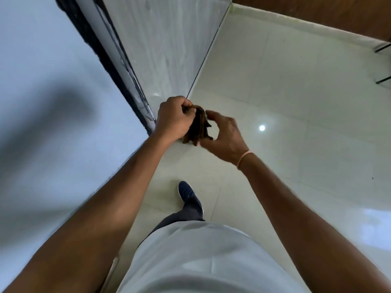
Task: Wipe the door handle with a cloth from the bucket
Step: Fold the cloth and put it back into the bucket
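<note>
We stood at the edge of a glass door [169, 45], looking down over our own arms. Our left hand [173, 119] was curled tight around the top of a dark brown cloth [197, 129], gripping it just beside the door's lower corner, with the bunched folds hanging below the fist. Our right hand [224, 137] hovered on the far side of the cloth from the door, its fingers [211, 114] loosely spread and lightly bent, the thumb close to the hanging end; we could not tell whether it touched the fabric. A thin pink band [245, 158] circled the right wrist. Below the cloth, away from the door, a dark blue shoe [188, 195] was planted on the pale glossy floor tiles [296, 102].
</note>
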### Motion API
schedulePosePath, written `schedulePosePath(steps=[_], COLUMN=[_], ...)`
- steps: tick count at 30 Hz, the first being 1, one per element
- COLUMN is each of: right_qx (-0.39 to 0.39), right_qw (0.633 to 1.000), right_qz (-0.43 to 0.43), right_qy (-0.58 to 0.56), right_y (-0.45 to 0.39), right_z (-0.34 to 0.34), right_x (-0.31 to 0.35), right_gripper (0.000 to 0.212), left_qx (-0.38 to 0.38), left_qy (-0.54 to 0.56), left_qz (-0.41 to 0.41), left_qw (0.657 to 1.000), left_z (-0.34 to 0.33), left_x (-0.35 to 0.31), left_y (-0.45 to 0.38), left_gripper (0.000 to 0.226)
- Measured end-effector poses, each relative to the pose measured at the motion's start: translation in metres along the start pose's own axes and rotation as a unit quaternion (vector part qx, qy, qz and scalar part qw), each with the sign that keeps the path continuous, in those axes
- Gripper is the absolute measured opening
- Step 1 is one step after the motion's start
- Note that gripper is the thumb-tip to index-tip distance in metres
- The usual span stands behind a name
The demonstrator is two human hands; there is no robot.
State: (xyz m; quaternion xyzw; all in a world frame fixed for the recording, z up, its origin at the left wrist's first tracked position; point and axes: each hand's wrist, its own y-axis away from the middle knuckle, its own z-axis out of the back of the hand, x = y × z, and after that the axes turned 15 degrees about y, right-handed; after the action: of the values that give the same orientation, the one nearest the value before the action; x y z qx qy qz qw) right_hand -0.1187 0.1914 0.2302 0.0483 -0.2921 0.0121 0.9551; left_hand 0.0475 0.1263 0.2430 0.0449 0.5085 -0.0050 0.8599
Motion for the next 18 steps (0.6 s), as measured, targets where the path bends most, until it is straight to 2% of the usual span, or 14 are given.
schedulePosePath(steps=[3,5,8,13,15,18], right_qx=[-0.002,-0.04,-0.09,-0.049,-0.027,0.007], right_qw=[0.996,0.988,0.981,0.99,0.995,1.0], right_qz=[-0.088,-0.144,-0.169,-0.128,-0.074,-0.015], right_qy=[-0.024,-0.028,-0.022,0.033,0.056,0.008], right_y=[-0.04,-0.069,-0.111,-0.17,-0.19,-0.223], right_z=[-0.006,-0.004,0.008,0.039,0.051,0.069], right_x=[-0.008,-0.018,-0.039,-0.069,-0.078,-0.084], right_gripper=[0.074,0.061,0.035,0.023,0.014,0.005], left_qx=[0.041,0.082,0.139,0.167,0.172,0.18], left_qy=[-0.027,-0.053,-0.095,-0.061,-0.014,0.099], left_qz=[-0.017,-0.045,-0.082,-0.075,-0.051,0.026], left_qw=[0.999,0.994,0.982,0.981,0.984,0.978], left_z=[-0.005,-0.005,-0.002,0.001,0.002,0.005], left_x=[-0.015,-0.025,-0.04,-0.054,-0.052,-0.041], left_y=[-0.053,-0.081,-0.119,-0.169,-0.188,-0.215], left_gripper=[0.013,0.015,0.017,0.018,0.017,0.011])
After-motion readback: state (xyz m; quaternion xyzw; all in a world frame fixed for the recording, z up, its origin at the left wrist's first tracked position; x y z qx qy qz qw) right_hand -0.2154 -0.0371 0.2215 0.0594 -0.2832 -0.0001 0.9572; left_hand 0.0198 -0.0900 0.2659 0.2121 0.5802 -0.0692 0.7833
